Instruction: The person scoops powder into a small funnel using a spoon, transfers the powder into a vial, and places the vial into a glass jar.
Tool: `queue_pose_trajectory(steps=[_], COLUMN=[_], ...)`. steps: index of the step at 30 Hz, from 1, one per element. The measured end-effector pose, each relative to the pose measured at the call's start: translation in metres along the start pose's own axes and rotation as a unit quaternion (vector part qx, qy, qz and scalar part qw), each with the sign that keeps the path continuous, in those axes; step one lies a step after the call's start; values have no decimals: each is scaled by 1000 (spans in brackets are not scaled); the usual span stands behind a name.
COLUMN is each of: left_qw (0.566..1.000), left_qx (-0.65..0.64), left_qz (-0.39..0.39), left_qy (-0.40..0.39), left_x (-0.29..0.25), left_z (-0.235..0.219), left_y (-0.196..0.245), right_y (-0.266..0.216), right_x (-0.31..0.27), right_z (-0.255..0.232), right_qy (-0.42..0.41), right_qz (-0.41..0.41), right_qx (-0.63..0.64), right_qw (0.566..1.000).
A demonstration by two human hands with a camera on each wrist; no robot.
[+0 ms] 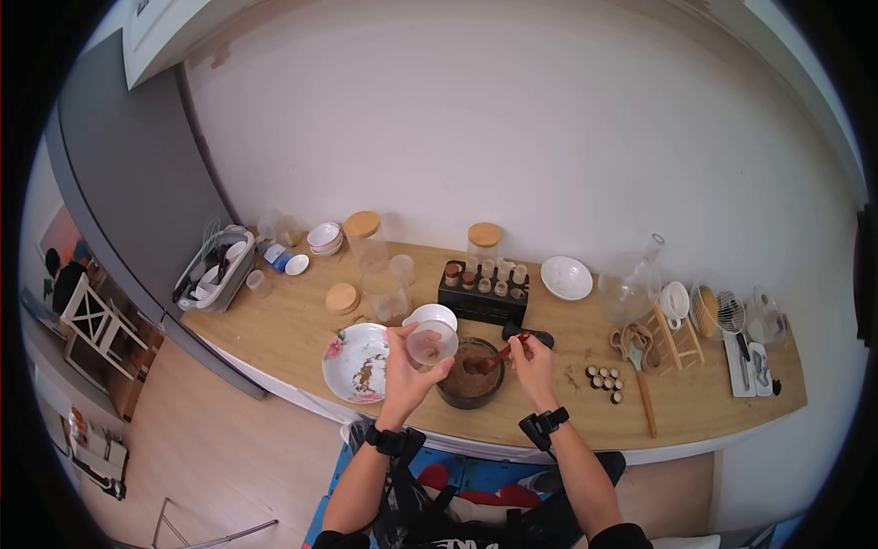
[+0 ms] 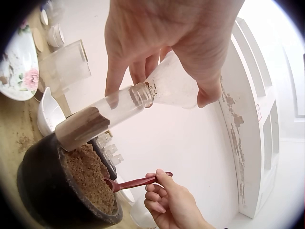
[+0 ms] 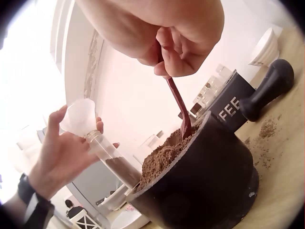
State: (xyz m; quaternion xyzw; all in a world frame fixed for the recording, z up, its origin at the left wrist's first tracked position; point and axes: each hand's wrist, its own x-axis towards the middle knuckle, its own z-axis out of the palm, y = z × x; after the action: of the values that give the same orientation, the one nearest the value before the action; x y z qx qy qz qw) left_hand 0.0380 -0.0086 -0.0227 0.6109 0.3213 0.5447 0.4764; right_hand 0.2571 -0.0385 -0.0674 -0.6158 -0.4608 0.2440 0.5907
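Dark red spoon (image 3: 178, 100) pinched in the grip of my right hand (image 1: 533, 371), I dip into brown powder (image 3: 159, 160) heaped in a black mortar (image 3: 205, 186) on the wooden tabletop (image 1: 567, 407). My left hand (image 1: 408, 380) grasps a clear vial (image 2: 102, 114), partly filled with powder and tilted at the mortar's rim, a funnel (image 2: 176, 88) seated in its mouth. White letters reading "FEE" mark a black bottle rack (image 3: 240, 91) beyond, near a pestle (image 3: 274, 88).
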Motion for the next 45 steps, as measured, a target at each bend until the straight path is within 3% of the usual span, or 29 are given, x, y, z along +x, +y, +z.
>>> queue_pose_trajectory(steps=[6,11,15,24,28,33,45], left_qw=[1000,1000,1000,1000,1000,1000,1000], left_qx=[5,3,16,0,8,21,23], left_qz=[-1,-1,0,7,-6,18,11], left_qy=[1,2,2,-5,0,4,1], left_x=[0,0,0,1,0,1,1], left_z=[-1,0,-1,1,2,1,2], left_y=[1,3,1,-1,6,2,6], right_y=[11,-15,-51,-128,-120,-118,-119], right_x=[7,14,21,23,12,4,-1], right_z=[-10,-28,-38,-21,-1,5,7], right_qy=[4,4,10,-44,-73,-76,-104], right_qz=[51,109,105,6,-5,-16,-115], right_qx=[94,188,201,287,216,216,141], right_qw=[994,976,974,957,974,973,978])
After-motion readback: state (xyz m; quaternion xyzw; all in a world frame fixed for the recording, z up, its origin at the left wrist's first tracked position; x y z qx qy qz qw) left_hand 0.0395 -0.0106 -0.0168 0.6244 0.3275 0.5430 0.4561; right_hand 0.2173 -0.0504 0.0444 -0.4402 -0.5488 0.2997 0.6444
